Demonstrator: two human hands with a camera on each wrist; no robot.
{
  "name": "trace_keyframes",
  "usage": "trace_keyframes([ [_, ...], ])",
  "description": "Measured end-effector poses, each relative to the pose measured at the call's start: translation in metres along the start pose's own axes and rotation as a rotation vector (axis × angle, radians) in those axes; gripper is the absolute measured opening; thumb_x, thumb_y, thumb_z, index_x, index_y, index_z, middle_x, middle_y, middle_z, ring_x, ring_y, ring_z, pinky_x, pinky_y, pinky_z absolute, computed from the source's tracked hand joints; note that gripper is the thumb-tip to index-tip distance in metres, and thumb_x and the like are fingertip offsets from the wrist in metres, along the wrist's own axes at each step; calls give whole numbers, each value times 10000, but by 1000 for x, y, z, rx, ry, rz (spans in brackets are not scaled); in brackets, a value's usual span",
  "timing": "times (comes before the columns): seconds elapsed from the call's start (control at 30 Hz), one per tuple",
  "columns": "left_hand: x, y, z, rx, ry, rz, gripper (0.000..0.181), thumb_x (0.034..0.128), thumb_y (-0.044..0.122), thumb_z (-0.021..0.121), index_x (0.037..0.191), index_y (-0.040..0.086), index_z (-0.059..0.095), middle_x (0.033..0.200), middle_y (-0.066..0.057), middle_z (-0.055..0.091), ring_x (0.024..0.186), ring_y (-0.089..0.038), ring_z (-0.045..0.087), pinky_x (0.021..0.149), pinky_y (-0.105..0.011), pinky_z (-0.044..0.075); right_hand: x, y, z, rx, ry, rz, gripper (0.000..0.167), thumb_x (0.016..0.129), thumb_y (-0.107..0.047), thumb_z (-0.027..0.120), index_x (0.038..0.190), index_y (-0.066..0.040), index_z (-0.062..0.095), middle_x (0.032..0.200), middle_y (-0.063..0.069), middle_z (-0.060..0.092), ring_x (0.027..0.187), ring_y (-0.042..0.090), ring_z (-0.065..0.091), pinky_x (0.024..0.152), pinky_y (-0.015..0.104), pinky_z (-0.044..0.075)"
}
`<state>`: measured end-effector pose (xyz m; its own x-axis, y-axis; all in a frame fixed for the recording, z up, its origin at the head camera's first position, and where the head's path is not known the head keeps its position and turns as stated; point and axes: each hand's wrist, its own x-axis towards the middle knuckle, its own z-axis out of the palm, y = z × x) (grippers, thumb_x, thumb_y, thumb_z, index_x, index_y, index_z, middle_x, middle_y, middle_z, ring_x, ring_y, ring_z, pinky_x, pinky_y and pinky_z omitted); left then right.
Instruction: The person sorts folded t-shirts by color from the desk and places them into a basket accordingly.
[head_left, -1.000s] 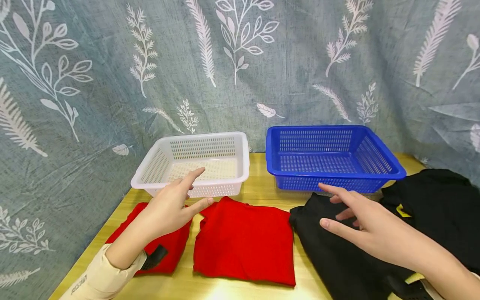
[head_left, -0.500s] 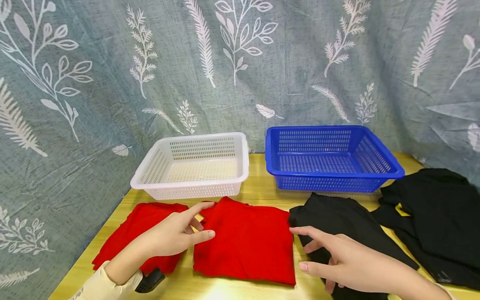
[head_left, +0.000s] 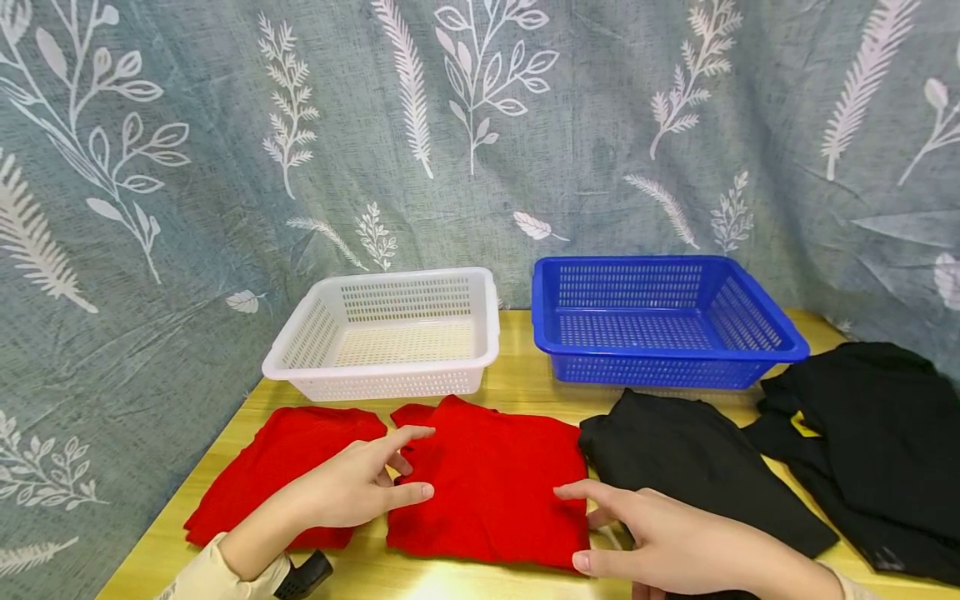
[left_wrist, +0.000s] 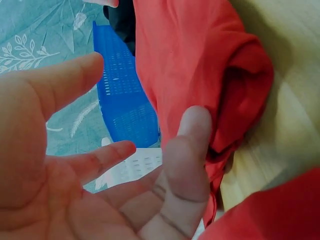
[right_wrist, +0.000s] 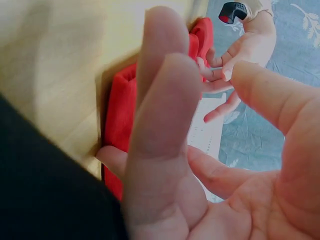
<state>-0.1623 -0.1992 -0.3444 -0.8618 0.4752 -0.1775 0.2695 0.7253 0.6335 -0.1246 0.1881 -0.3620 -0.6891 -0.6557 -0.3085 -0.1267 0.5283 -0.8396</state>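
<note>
A folded red cloth [head_left: 491, 483] lies in the middle of the near part of the wooden table [head_left: 517, 367], between a person's two hands. The left hand [head_left: 356, 487] is at its left edge, fingers loosely spread and the thumb well apart from the forefinger; it grips nothing. The left wrist view shows a loose fold gaping in the cloth close to those fingers. The right hand [head_left: 652, 533] is at the cloth's right edge, forefinger and thumb apart with their tips over the border, and it has hold of nothing either. Whether the fingertips of either hand touch the fabric, I cannot tell.

To the left, partly under the left forearm, lies a second red cloth [head_left: 288, 458]. A black cloth [head_left: 690, 458] lies just right of the middle one, partly behind the right hand, and a larger black garment [head_left: 885, 450] with a small yellow patch [head_left: 804, 425] sits at the far right. Farther back stand a white basket [head_left: 390, 387] on the left and a blue basket [head_left: 645, 369] on the right, before a grey-green curtain [head_left: 585, 100] printed with white leaves. A cream sleeve [head_left: 228, 575] covers the left forearm.
</note>
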Motion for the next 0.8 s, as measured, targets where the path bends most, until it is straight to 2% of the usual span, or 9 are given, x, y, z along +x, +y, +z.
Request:
trace_keyframes([
  [0.2, -2, -1, 2, -23, -15, 14, 716, 977, 435, 783, 1588, 194, 499, 1203, -84, 713, 871, -108, 697, 848, -361, 557, 5, 0, 1, -64, 12, 29, 618, 1011, -310, 748, 1571, -215, 503, 1369, 143, 703, 746, 187, 603, 672, 259, 468],
  [0.27, -2, -1, 2, -33, -19, 19, 705, 976, 428, 786, 1580, 196, 508, 1185, -77, 714, 853, -111, 697, 827, -337, 551, 4, 1, 1, -51, 7, 31, 604, 1016, -307, 743, 1566, -207, 515, 1374, 130, 692, 816, 193, 615, 683, 254, 485],
  [0.43, -6, -1, 4, -51, -37, 34, 681, 978, 417, 787, 1566, 200, 523, 1152, -47, 716, 822, -111, 697, 801, -300, 543, -1, 3, 2, -18, -6, 53, 574, 1026, -321, 730, 1557, -218, 541, 1467, 89, 622, 1101, 228, 610, 802, 260, 545],
  [0.5, -7, -1, 3, -58, -50, 41, 674, 980, 412, 786, 1563, 193, 527, 1140, -30, 720, 809, -109, 703, 792, -289, 544, -2, 4, 3, -8, -5, 63, 575, 1022, -328, 734, 1555, -226, 544, 1485, 81, 612, 1126, 229, 604, 814, 254, 558],
  [0.53, -8, -2, 3, -61, -57, 44, 670, 982, 410, 784, 1561, 188, 528, 1131, -21, 718, 802, -109, 706, 784, -283, 545, -3, 4, 2, -1, -7, 56, 574, 1023, -317, 733, 1555, -215, 543, 1492, 90, 612, 1105, 221, 613, 795, 237, 556],
  [0.63, -8, -4, -1, -60, -67, 50, 664, 985, 398, 782, 1555, 169, 530, 1106, -18, 698, 777, -120, 699, 750, -275, 546, -4, 5, 0, 48, -10, 39, 581, 1025, -261, 734, 1556, -150, 528, 1383, 118, 671, 885, 238, 686, 716, 250, 588],
  [0.73, -5, -7, -5, -31, -49, 48, 664, 986, 391, 783, 1550, 145, 532, 1117, -48, 670, 758, -132, 669, 741, -280, 533, -2, 5, -4, 98, -12, 26, 608, 1031, -231, 727, 1574, -84, 495, 1310, 123, 705, 687, 259, 711, 631, 286, 600],
  [0.8, -3, -9, -7, -12, -39, 40, 670, 985, 385, 785, 1550, 131, 530, 1100, -62, 663, 754, -140, 653, 746, -290, 523, -1, 4, -6, 132, -13, 22, 642, 1038, -235, 720, 1595, -47, 460, 1282, 119, 713, 634, 281, 725, 597, 314, 610],
])
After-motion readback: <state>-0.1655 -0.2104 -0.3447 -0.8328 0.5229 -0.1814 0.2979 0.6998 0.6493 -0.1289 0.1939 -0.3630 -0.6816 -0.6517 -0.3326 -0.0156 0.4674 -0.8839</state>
